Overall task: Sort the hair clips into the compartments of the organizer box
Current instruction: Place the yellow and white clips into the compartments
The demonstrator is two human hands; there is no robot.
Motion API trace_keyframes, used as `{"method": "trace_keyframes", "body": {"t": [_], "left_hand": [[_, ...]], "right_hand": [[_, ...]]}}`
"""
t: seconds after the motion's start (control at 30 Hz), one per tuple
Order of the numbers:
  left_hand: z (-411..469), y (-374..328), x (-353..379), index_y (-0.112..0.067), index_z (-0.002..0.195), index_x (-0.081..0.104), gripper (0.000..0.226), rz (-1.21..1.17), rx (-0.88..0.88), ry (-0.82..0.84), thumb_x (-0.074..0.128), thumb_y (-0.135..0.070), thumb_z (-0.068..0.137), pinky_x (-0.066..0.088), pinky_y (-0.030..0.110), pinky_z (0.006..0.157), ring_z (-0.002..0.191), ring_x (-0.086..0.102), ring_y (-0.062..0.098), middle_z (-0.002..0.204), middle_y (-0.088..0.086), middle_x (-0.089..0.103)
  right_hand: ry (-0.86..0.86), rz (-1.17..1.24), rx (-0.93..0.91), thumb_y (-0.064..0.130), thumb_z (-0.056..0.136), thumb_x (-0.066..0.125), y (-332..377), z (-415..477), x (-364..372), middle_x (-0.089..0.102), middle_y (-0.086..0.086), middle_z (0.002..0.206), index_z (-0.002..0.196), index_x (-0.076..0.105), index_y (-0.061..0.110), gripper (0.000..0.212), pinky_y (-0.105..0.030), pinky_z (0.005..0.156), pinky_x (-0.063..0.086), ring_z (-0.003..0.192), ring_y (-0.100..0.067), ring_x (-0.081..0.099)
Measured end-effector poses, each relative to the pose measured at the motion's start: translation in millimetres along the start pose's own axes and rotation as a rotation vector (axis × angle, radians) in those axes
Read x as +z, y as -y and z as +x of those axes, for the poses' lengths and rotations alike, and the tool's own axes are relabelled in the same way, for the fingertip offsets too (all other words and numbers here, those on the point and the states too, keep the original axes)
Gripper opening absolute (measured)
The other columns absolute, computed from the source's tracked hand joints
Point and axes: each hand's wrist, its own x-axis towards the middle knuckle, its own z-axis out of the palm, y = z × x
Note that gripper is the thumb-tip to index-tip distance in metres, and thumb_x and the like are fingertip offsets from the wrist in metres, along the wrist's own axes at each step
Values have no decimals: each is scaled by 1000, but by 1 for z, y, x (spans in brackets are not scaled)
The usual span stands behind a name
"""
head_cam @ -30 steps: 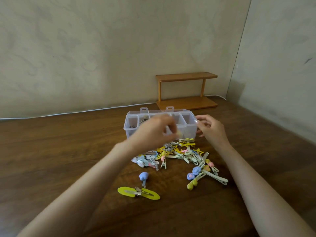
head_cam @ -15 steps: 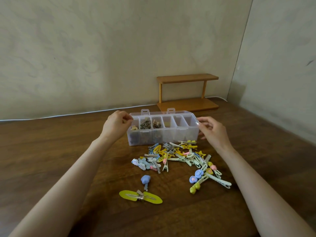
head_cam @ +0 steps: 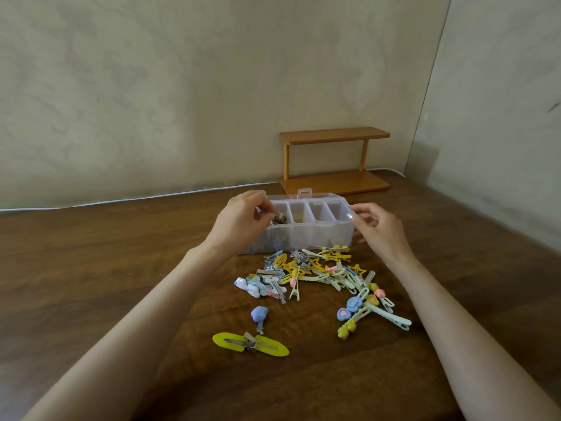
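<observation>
At 3 o'clock corner of organizer box (head_cam: 303, 238), pinching with right hand (head_cam: 379, 235) fingers; at 9 o'clock, bunching left hand (head_cam: 239, 223) fingers, hold unclear

Bare table (head_cam: 91, 284) left and right of the clip pile (head_cam: 315, 273) (organizer box (head_cam: 318, 235) seemingly flush behind)

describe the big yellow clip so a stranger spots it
From the clear organizer box on the table, come nearer past the clip pile. The yellow clip lies in front, beside one small blue clip. It alone is long, flat and oval.
</observation>
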Motion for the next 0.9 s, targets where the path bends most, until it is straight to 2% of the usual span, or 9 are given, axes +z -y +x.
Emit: {"method": "trace_keyframes", "body": {"t": [0.1,0.27,0.33,0.47,0.63,0.73,0.77,0.83,0.9], "left_hand": [[-3,-7,6,-13,92,64,7,-30,60,50,59,-12,87,45,19,69,81,54,11,94,-2,61],[-7,-11,12,-21,93,60,11,-22,57,180,56,-13,88,47,17,70,83,54,6,94,-9,58],[-9,-13,13,-22,94,60,11,0,54,241,56,-13,89,50,21,74,85,56,7,96,-6,60],[-11,-17,16,-16,101,62,13,91,67,357,57,-17,89,53,27,80,88,59,8,100,-3,66],[-15,-19,25,-17,103,61,15,139,110,428,59,-20,88,54,28,80,93,62,8,102,-4,67],[-16,-20,27,-17,104,60,17,146,126,435,58,-23,89,54,31,82,94,61,8,105,-2,66],[-16,-20,28,-17,105,59,17,149,125,431,57,-23,90,54,31,82,94,61,9,106,-2,66],[-16,-21,27,-16,106,60,17,145,120,417,55,-22,91,54,30,81,93,61,10,107,-2,65],[-17,-22,26,-15,105,60,16,131,125,392,53,-21,92,54,28,80,92,62,9,108,-1,65]], "right_hand": [[4,-29,-13,28,90,60,3,-1,0,64,-4,110,119,61,17,31,-36,73,57,92,-17,63],[-95,-67,-68,25,89,62,11,-4,0,57,3,110,116,63,17,29,-21,68,47,84,-5,55],[-103,-72,-85,23,88,63,13,-4,1,57,3,111,116,63,17,29,-20,69,46,86,-8,56],[-131,-120,-144,19,84,67,15,-4,1,57,2,109,112,64,19,28,-26,74,48,87,-13,57],[-210,-139,-203,13,83,67,19,-5,-3,61,0,94,98,66,19,16,-23,67,46,77,-12,55],[-78,-98,-214,17,85,66,26,-10,-7,63,6,73,85,66,16,1,-22,62,44,66,-5,57],[11,-145,-217,20,86,66,28,-12,-8,59,11,64,83,68,16,4,-20,59,42,57,-3,56],[183,-388,-247,27,88,65,31,-15,-5,53,18,55,89,71,20,10,-14,55,34,48,4,54],[256,-631,-286,29,91,60,34,-17,-2,63,15,67,101,71,26,15,-14,58,32,51,3,51]]}}
